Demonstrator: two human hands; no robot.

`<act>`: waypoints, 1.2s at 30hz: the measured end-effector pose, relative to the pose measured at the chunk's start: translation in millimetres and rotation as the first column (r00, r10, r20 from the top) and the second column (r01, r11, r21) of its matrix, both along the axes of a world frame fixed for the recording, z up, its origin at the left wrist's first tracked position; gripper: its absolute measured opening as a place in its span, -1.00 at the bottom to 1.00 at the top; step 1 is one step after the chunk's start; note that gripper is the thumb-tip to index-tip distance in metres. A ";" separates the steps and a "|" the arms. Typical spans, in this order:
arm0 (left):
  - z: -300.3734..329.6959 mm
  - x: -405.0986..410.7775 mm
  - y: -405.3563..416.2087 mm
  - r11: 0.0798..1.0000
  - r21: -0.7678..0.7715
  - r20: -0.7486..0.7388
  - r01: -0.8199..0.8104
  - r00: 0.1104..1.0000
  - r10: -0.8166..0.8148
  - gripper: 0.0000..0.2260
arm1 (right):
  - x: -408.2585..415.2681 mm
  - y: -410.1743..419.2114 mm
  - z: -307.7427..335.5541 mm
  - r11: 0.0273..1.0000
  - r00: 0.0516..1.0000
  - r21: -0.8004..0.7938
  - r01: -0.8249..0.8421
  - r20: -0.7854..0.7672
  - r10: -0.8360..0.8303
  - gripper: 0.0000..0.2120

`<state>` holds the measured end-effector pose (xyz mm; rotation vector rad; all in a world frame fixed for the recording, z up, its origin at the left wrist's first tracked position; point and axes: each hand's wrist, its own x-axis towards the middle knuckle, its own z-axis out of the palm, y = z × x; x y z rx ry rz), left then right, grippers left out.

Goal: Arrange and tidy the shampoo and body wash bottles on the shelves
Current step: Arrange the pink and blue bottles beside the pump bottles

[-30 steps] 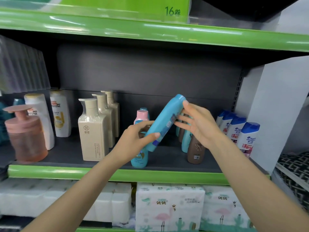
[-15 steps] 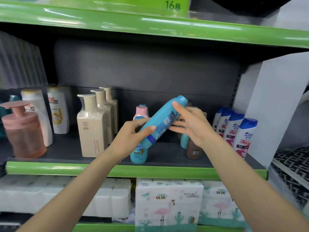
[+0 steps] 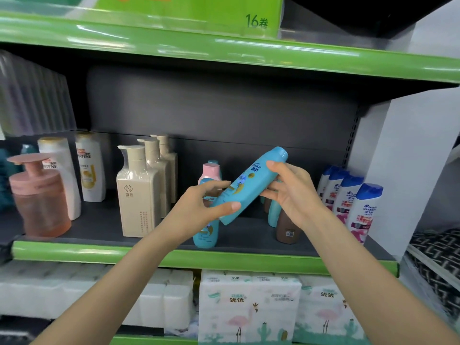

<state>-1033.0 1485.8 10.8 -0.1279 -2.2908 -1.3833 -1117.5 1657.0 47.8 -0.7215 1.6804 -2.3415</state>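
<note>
Our left hand (image 3: 199, 210) pinches the teal bottle (image 3: 249, 186) at its base, right hand (image 3: 291, 192) curls round near the cap, holding it tilted above the shelf (image 3: 174, 256), label toward us, probably to face it before restocking.

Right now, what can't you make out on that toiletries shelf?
All in the head view:
- Teal bottles behind the right hand: the hand and the held teal bottle hide their tops and their count.
- Standing teal bottle: its upper half is hidden by the left hand.
- Brown bottle: its cap is hidden and its label is too small to read.
</note>
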 end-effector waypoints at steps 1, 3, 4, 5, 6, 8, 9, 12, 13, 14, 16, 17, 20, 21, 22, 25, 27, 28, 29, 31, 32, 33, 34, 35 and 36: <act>0.8 -0.5 2.2 1.000 -0.008 0.000 -0.014 1.000 0.014 -0.55 | -1.0 1.7 -0.9 1.000 1.000 -0.004 -0.020 -0.003 0.020 -0.72; 0.3 -2.5 8.8 0.997 -0.058 -0.027 -0.052 0.998 0.051 -0.53 | -3.5 4.6 -2.2 1.000 1.000 0.007 -0.029 -0.010 0.029 -0.76; -0.9 -4.6 12.5 0.993 -0.089 -0.050 -0.079 0.996 0.074 -0.49 | -4.9 5.9 -2.0 0.999 1.000 0.034 -0.013 -0.021 0.014 -0.78; -2.3 -6.9 16.5 0.986 -0.121 -0.076 -0.112 0.992 0.103 -0.46 | -6.2 7.6 -1.1 0.997 0.999 0.081 0.017 -0.042 -0.014 -0.79; -3.9 -9.3 20.5 0.978 -0.150 -0.105 -0.144 0.986 0.129 -0.43 | -7.4 9.7 0.2 0.990 0.997 0.133 0.054 -0.065 -0.046 -0.79; -7.5 -15.8 27.8 0.966 -0.178 -0.155 -0.187 0.975 0.160 -0.39 | -10.1 14.7 2.5 0.978 0.991 0.180 0.107 -0.094 -0.091 -0.77; -8.6 -19.1 30.7 0.963 -0.179 -0.169 -0.201 0.971 0.171 -0.37 | -11.9 16.9 3.6 0.978 0.990 0.171 0.117 -0.103 -0.101 -0.76; -8.1 -27.3 34.3 0.958 -0.175 -0.188 -0.227 0.963 0.193 -0.42 | -17.5 19.8 7.5 0.982 0.982 0.126 0.140 -0.147 -0.121 -0.74; -6.7 -29.4 33.8 0.957 -0.182 -0.199 -0.228 0.961 0.191 -0.46 | -19.9 19.4 9.1 0.982 0.978 0.120 0.149 -0.165 -0.129 -0.72; -5.2 -31.3 32.3 0.955 -0.187 -0.214 -0.230 0.958 0.189 -0.51 | -22.7 18.6 10.6 0.981 0.974 0.116 0.156 -0.182 -0.133 -0.69; -1.6 -33.8 27.3 0.940 -0.211 -0.258 -0.268 0.943 0.211 -0.61 | -29.1 16.3 13.1 0.978 0.965 0.122 0.169 -0.221 -0.139 -0.57; 0.6 -35.3 23.4 0.926 -0.226 -0.286 -0.302 0.929 0.233 -0.66 | -32.7 14.3 14.4 0.973 0.955 0.139 0.186 -0.257 -0.146 -0.53; 12.6 -42.8 5.3 0.891 -0.226 -0.359 -0.393 0.884 0.299 -0.76 | -47.9 2.7 16.5 0.946 0.917 0.191 0.261 -0.354 -0.182 -0.50; 17.2 -46.3 -2.4 0.884 -0.224 -0.368 -0.411 0.876 0.314 -0.77 | -54.3 -2.4 16.7 0.941 0.917 0.192 0.278 -0.346 -0.200 -0.52; 21.3 -50.5 -10.4 0.874 -0.236 -0.362 -0.426 0.873 0.328 -0.76 | -60.9 -7.8 16.8 0.938 0.919 0.188 0.290 -0.329 -0.217 -0.56; 27.0 -67.3 -35.9 0.827 -0.339 -0.311 -0.449 0.883 0.352 -0.72 | -83.8 -24.8 15.4 0.928 0.919 0.192 0.319 -0.302 -0.253 -0.67; 27.3 -80.7 -51.7 0.820 -0.399 -0.242 -0.410 0.910 0.337 -0.71 | -99.8 -37.8 11.6 0.922 0.920 0.219 0.320 -0.305 -0.247 -0.71; 27.3 -88.0 -58.9 0.826 -0.416 -0.203 -0.380 0.924 0.323 -0.70 | -108.3 -44.9 8.9 0.917 0.920 0.237 0.321 -0.306 -0.243 -0.71; 27.8 -95.1 -65.2 0.836 -0.424 -0.168 -0.349 0.937 0.307 -0.70 | -116.5 -52.0 6.2 0.911 0.920 0.255 0.324 -0.309 -0.241 -0.71; 28.8 -109.5 -76.2 0.868 -0.402 -0.105 -0.292 0.956 0.273 -0.71 | -133.4 -66.5 0.3 0.892 0.917 0.299 0.340 -0.316 -0.244 -0.71; 29.6 -115.6 -79.9 0.889 -0.375 -0.075 -0.264 0.964 0.255 -0.71 | -141.5 -73.5 -2.1 0.881 0.915 0.320 0.348 -0.321 -0.245 -0.70; 29.5 -121.4 -83.0 0.910 -0.341 -0.043 -0.236 0.971 0.235 -0.69 | -149.9 -80.1 -4.9 0.871 0.913 0.339 0.356 -0.326 -0.247 -0.70; 29.0 -126.5 -85.3 0.930 -0.305 -0.008 -0.208 0.976 0.216 -0.66 | -158.0 -86.3 -7.6 0.862 0.910 0.353 0.365 -0.331 -0.250 -0.70; 28.1 -131.7 -87.2 0.945 -0.270 0.022 -0.185 0.980 0.198 -0.63 | -166.0 -91.8 -11.1 0.854 0.907 0.361 0.374 -0.334 -0.256 -0.70; 26.3 -136.5 -89.6 0.957 -0.237 0.048 -0.169 0.982 0.185 -0.62 | -173.3 -96.8 -14.8 0.849 0.906 0.368 0.380 -0.332 -0.261 -0.70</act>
